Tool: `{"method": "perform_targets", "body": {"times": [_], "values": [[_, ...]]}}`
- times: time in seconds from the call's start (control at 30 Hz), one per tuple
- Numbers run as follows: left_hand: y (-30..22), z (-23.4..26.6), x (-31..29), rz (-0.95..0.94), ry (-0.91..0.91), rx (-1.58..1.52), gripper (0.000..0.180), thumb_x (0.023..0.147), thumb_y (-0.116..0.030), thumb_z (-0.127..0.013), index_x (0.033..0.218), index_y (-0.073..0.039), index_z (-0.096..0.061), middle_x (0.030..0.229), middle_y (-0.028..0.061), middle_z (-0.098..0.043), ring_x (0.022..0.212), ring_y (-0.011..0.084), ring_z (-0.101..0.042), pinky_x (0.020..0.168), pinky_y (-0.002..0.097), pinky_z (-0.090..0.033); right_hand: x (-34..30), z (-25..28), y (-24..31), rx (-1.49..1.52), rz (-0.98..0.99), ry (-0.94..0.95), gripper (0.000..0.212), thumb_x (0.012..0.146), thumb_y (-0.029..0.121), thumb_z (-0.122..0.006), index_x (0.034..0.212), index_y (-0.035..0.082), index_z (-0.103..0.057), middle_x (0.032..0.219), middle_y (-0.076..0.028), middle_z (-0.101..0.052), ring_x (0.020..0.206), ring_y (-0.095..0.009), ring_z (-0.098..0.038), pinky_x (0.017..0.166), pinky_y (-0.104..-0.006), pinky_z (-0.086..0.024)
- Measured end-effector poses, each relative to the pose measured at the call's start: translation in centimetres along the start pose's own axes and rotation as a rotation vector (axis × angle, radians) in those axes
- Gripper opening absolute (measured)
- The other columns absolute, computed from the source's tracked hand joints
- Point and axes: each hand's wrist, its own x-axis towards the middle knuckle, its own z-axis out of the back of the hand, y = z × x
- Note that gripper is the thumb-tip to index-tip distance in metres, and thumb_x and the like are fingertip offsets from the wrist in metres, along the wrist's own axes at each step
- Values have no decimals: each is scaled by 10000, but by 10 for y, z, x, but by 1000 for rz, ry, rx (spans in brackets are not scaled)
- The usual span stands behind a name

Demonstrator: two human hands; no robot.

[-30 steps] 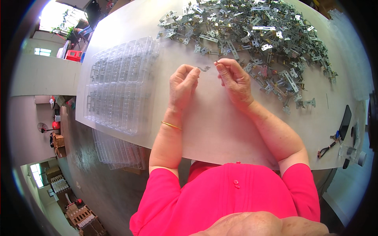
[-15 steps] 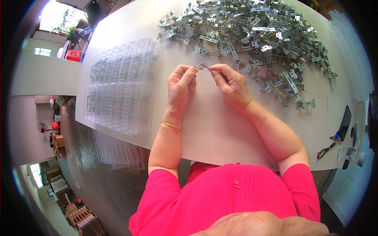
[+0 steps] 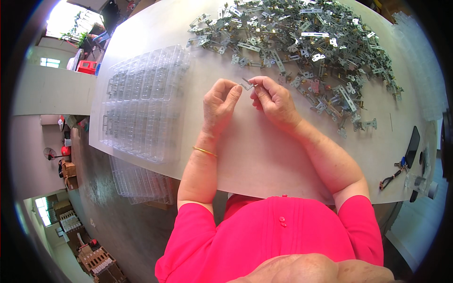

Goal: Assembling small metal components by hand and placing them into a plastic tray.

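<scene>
Left hand [image 3: 220, 107]: thumb and forefinger pinched together on the near-left end of a small clip [image 3: 247, 87]. Right hand [image 3: 279, 104]: thumb and forefinger closed on the clip's other end, remaining fingers curled. Clip is grey metal, bent, raised between the two sets of fingertips; fine detail too small to read. Gold bangle [image 3: 205, 151] on left wrist. Beneath: pale counter [image 3: 264, 165]. Beyond the hands and to the right, a loose heap [image 3: 306, 47] of metal pieces. Left of left hand, clear trays [image 3: 144, 101] with metal pieces in their slots. Far right: thin rod [image 3: 391, 121], dark phone [image 3: 413, 146], clear jar [image 3: 421, 186] on its side.
</scene>
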Motion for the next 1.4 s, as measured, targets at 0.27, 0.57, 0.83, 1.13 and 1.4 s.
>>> {"method": "perform_targets", "body": {"times": [0.27,0.57,0.83,1.13,1.4], "values": [[-6,4,-1,-17,87,71,127,963,-138,-672,892,-39,-635,739,-71,-543,655,11,-445,570,181,-358,8,12,-6,273,-100,116,195,991,76,-510,1102,-3,-650,957,-43,-671,875,-106,-617,817,-268,-514],[-16,10,-3,93,377,-19,131,944,-153,-688,902,-35,-650,757,-64,-551,656,13,-447,568,187,-356,13,20,-3,375,-133,170,140,1001,151,-577,1021,27,-638,966,-34,-659,918,-110,-594,888,-275,-483],[-18,12,6,353,173,-240,177,953,-220,-669,878,-62,-646,685,-40,-555,540,27,-453,482,183,-341,3,10,-7,276,250,71,66,977,48,-610,1042,53,-602,1113,-48,-623,1023,-129,-577,911,-283,-485],[-11,19,8,445,321,-518,314,1021,-295,-531,1015,-3,-647,758,64,-634,580,124,-585,533,252,-450,4,5,-16,246,287,87,81,956,40,-645,1028,19,-615,1067,-37,-629,974,-122,-615,871,-271,-510],[-11,11,9,203,251,-687,435,1025,-233,-523,1342,65,-523,1220,202,-646,1098,287,-655,957,410,-524,10,9,-17,707,-31,-11,102,1011,114,-584,1062,34,-620,1029,-42,-657,965,-150,-654,916,-300,-549]]}}
